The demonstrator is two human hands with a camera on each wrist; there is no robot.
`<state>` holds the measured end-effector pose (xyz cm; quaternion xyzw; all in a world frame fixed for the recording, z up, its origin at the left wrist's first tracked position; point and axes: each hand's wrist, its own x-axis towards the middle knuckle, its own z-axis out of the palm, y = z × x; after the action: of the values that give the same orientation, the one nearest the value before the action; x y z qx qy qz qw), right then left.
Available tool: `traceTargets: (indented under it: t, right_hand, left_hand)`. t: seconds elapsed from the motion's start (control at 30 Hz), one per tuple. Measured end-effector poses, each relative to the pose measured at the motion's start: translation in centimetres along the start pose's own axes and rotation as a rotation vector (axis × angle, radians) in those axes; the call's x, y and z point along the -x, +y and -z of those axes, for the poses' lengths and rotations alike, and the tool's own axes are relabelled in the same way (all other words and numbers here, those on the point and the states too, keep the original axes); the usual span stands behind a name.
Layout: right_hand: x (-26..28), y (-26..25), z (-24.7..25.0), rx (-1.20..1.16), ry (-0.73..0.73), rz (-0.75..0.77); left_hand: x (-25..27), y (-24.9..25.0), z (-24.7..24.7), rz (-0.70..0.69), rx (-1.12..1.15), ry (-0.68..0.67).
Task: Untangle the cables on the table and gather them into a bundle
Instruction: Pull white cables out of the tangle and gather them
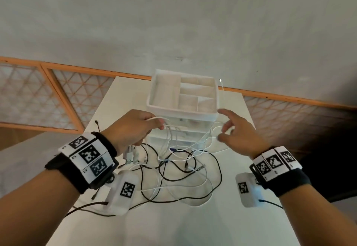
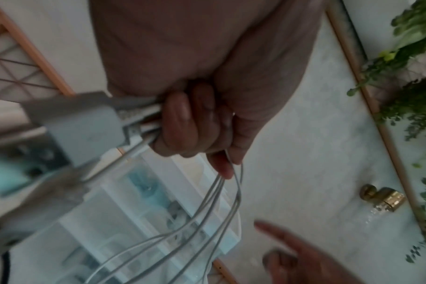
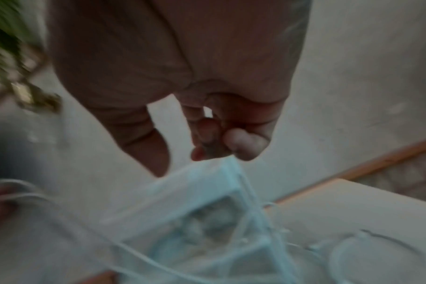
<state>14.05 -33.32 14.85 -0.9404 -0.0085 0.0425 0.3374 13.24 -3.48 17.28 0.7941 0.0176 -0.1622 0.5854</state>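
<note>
A tangle of black cables [image 1: 219, 168] and white cables [image 1: 173, 139] lies on the white table [image 1: 173, 222] in front of me. My left hand [image 1: 154, 125] is raised above the tangle and grips several looped strands of white cable [image 2: 207, 211]. Grey plugs [image 1: 130, 154] hang from its underside and stick out beside the curled fingers [image 2: 182, 124] in the left wrist view. My right hand [image 1: 222, 126] hovers to the right with fingers spread and holds nothing I can make out. A white cable end [image 1: 221, 85] whips up just above it. The right wrist view is blurred.
A white drawer organizer [image 1: 181, 108] with open top compartments stands right behind the hands. Wood-framed lattice panels [image 1: 58, 95] run behind the table. Green plants [image 2: 413, 96] and a brass object [image 2: 382, 198] show in the left wrist view.
</note>
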Motion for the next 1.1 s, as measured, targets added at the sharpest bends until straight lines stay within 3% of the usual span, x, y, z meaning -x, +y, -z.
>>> traceTargets:
  t: [0.1,0.2,0.37,0.47,0.57,0.6,0.67,0.77,0.87,0.93,1.03,1.1]
  right_hand:
    - [2.2,-5.9,-1.2,-0.139,-0.119,0.225]
    - [2.5,-7.3,-4.3,0.032,-0.158,0.283]
    - [-1.0,0.4,-5.7,0.191,-0.166,-0.047]
    - [-3.0,4.0,-3.4,0.217,0.025,-0.156]
    - [-4.0,4.3,-0.7,-0.138,0.389,-0.101]
    - [-3.8,4.0,-0.5,-0.202,0.429,-0.062]
    - [-3.4,4.6,-1.8,-0.177,0.283,-0.061]
    - [-1.5,7.1,-5.6,-0.049,-0.048,-0.256]
    - [1.0,8.7,-9.3,0.091,-0.042,-0.304]
    - [2.5,9.3,-11.8,0.186,-0.124,-0.321]
    - [3.7,9.1,-14.5,0.104,-0.282,-0.331]
    - [3.2,7.8,-14.4,0.045,-0.226,-0.279]
  left_hand:
    - [0.4,0.9,-1.6,-0.086,-0.036,-0.13]
    - [1.2,2.1,-2.4,-0.191,-0.049,-0.232]
    - [2.8,3.4,-0.7,-0.277,-0.037,-0.209]
    - [2.7,2.1,0.6,-0.216,-0.177,-0.22]
    - [0.9,-1.1,0.7,-0.143,-0.654,-0.288]
    - [0.4,-2.6,0.3,-0.097,-0.78,-0.291]
    - [-0.7,-5.6,-0.9,-0.026,-0.922,-0.232]
    - [-1.2,-8.6,-2.5,0.03,-0.934,-0.082]
    - [-1.5,-9.4,-3.1,0.064,-0.753,0.008]
    - [-1.5,-9.2,-3.5,0.102,-0.571,0.055]
    - [-1.2,-8.1,-3.8,0.11,-0.377,0.091]
    - [-1.0,-7.6,-3.7,0.081,-0.372,0.104]
